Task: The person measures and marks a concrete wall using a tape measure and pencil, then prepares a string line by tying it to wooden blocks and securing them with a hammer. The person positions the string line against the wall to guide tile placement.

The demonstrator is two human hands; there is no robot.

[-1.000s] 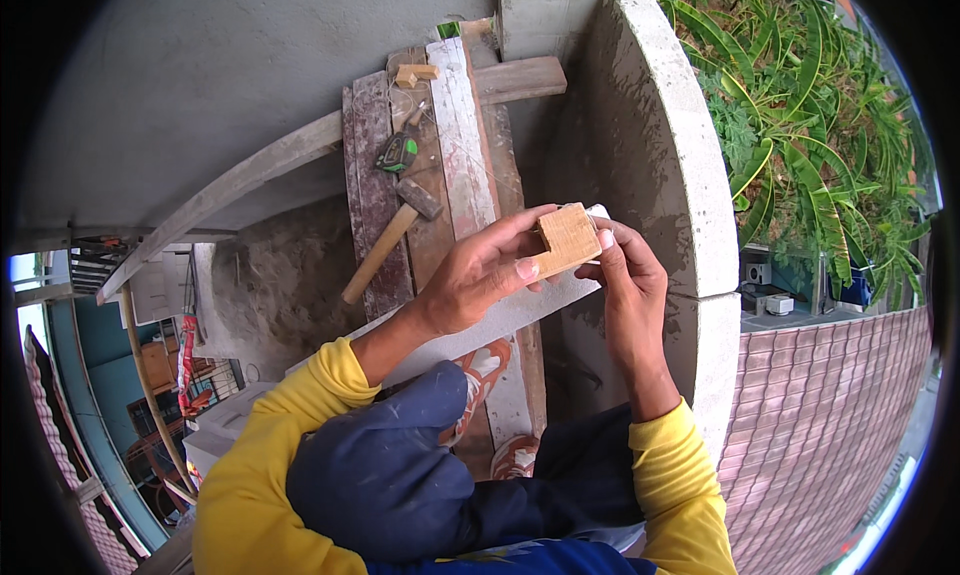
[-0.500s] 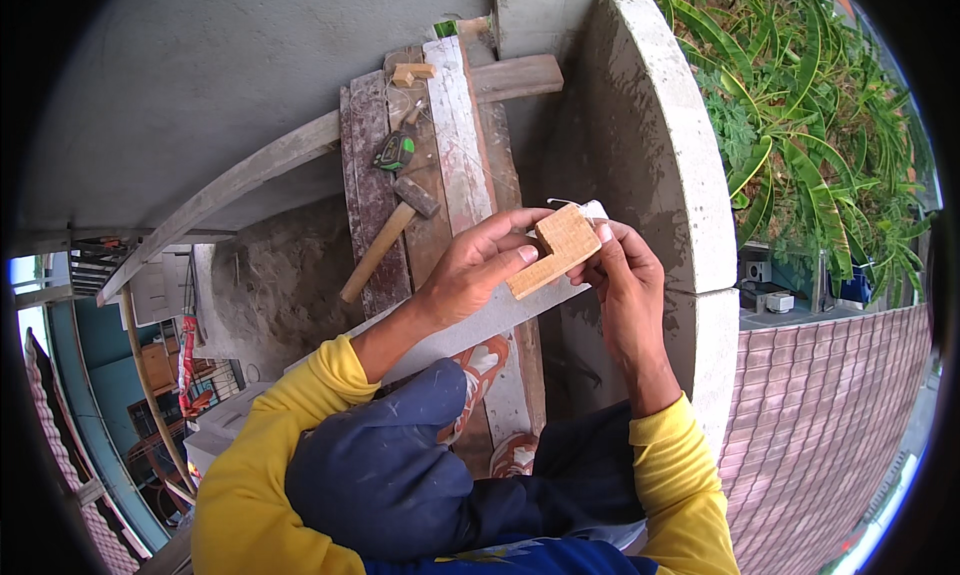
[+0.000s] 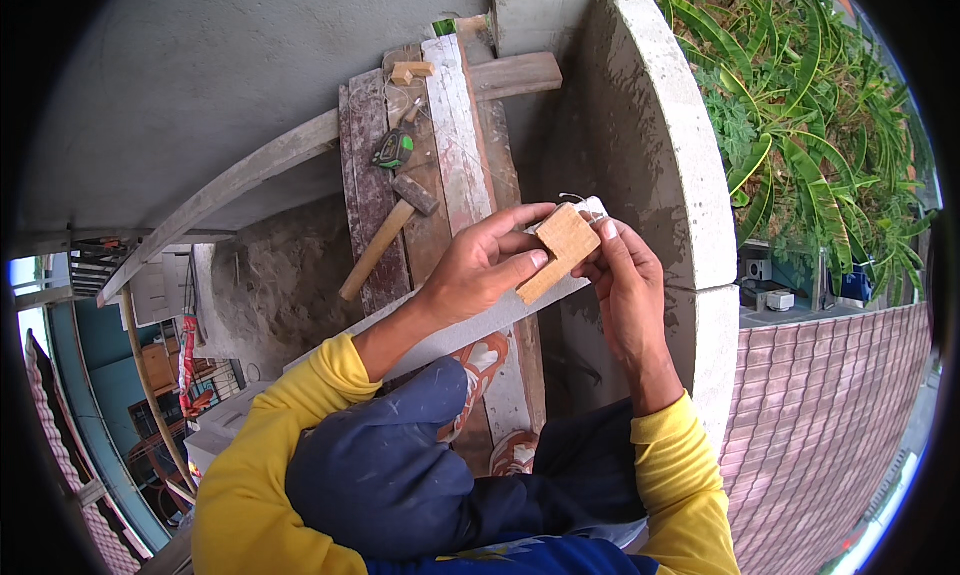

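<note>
Between my hands is a wooden line block (image 3: pixel 566 241), pale and L-shaped, with white string (image 3: pixel 588 209) bundled behind its far right corner. My left hand (image 3: pixel 490 260) is closed on the block's left side, thumb beside the notch. At its right edge, my right hand (image 3: pixel 632 275) pinches with thumb and fingertips, close to the string; the fingers behind the block are hidden. On the planks beyond lie a hammer (image 3: pixel 385 237) with a wooden handle, a black and green tape measure (image 3: pixel 394 149) and a second small wooden block (image 3: pixel 411 72).
I am perched over worn wooden planks (image 3: pixel 455 125), shoes resting on them. A grey block ledge (image 3: pixel 470 330) crosses under my hands. A curved concrete wall (image 3: pixel 660 125) rises at right, with plants (image 3: pixel 800 125) and roof tiles (image 3: pixel 820 405) beyond. A grey wall (image 3: pixel 230 75) stands left.
The line block has turned slightly and shifted a little to the right in my hands. The hammer and tape measure stay where they were.
</note>
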